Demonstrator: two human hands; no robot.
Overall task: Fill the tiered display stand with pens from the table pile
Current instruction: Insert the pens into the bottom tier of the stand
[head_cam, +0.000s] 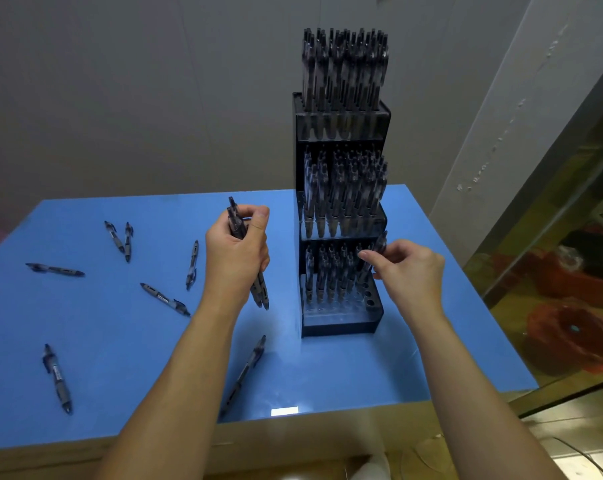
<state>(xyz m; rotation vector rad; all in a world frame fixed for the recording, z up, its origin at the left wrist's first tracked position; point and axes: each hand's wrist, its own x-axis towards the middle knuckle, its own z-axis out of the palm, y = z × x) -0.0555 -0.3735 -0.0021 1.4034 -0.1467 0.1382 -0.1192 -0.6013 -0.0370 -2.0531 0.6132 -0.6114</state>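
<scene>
The right hand (409,268) pinches one pen (376,258) in its fingers, tilted over the stand's (341,323) bottom tier, near its open holes. The left hand (236,252) grips a bundle of pens (237,223) beside it. Best to straighten the pen upright, tip down, before lowering. Loose pens (165,299) lie on the table (120,341).

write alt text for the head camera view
A person's right hand slots a pen into the bottom tier of a black display stand, while the left hand holds a bunch of pens. Loose pens lie on the blue table.
</scene>
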